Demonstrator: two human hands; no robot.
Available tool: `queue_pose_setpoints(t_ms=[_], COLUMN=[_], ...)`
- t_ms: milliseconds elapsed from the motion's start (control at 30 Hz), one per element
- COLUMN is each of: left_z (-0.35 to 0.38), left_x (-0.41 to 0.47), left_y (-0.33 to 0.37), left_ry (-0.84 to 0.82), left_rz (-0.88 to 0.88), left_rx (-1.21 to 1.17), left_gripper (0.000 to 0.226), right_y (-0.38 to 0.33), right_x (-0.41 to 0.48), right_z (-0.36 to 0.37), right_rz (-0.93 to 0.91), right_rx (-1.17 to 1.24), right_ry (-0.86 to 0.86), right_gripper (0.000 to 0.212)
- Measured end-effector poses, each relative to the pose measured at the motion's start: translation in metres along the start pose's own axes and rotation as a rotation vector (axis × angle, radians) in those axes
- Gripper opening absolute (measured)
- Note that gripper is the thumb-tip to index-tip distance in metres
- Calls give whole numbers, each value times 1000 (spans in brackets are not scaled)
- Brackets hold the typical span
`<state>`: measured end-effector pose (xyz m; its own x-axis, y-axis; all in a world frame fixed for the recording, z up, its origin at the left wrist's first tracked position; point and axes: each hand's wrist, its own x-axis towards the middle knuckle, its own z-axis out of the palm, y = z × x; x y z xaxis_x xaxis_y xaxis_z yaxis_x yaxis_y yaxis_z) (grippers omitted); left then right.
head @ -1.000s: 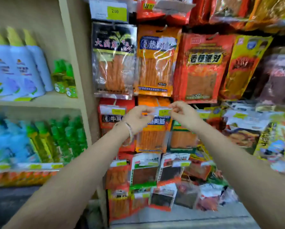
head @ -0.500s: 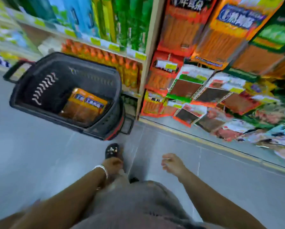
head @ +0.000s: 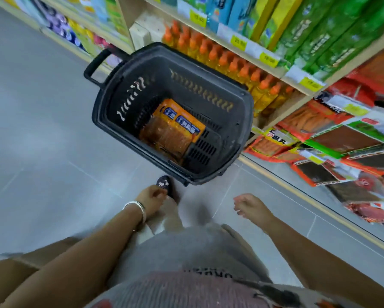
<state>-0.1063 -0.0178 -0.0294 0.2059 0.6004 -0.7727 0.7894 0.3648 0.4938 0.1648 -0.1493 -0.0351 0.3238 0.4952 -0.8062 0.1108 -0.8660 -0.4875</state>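
Where basket [head: 186,70] stands, orange pkts [head: 175,132], blue labels [head: 187,125]

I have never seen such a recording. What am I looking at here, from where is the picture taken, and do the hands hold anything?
There is no machine here. A person wears one wide-angle camera on the head, looking down, so the two bare arms are the person's own. The left hand, with a silver bracelet at the wrist, and the right hand hang with loosely curled fingers and hold nothing. On the grey tiled floor stands a black plastic shopping basket with a pull handle. Flat orange snack packets lie in it. Behind it, a shelf carries yellow bottles with orange caps, and red and green snack packets hang at the right.
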Motion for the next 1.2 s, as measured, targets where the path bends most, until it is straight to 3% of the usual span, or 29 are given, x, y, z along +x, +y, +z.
queue_pose_setpoints(t_ms=[133,233,533,667,833,933,1067,1133,1200], left_z=[-59,-91,-121,-119,-111,-109,-110,-114,-116], left_x=[37,69,210,274,323,333,340,341,340], left_y=[25,44,78,80,78,69,66,69,70], left_ry=[-32,-16,-38,-113,-144,-123,-111,-95,-69], left_rz=[94,150,75,12,26,3,-33,-50,-63], left_rx=[-7,-9,-64,149,283,345,394,354,316], left_gripper=[15,19,19,20,27,30,33,31,30], right_y=[-77,-120,-152,-133,-114,-113,-124,-129,-131], right_x=[33,62,197,268,340,368,391,398,400], right_z=[29,47,105,140,175,183,189,196,203], right_rz=[-135,-129,147,258,165,113,86,68,36], right_rx=[22,68,197,264,163,92,-65,-260,-379], right_ry=[2,-23,-66,-37,177,216,169,81,121], right_gripper=[11,12,7,9,40,60,106,112,108])
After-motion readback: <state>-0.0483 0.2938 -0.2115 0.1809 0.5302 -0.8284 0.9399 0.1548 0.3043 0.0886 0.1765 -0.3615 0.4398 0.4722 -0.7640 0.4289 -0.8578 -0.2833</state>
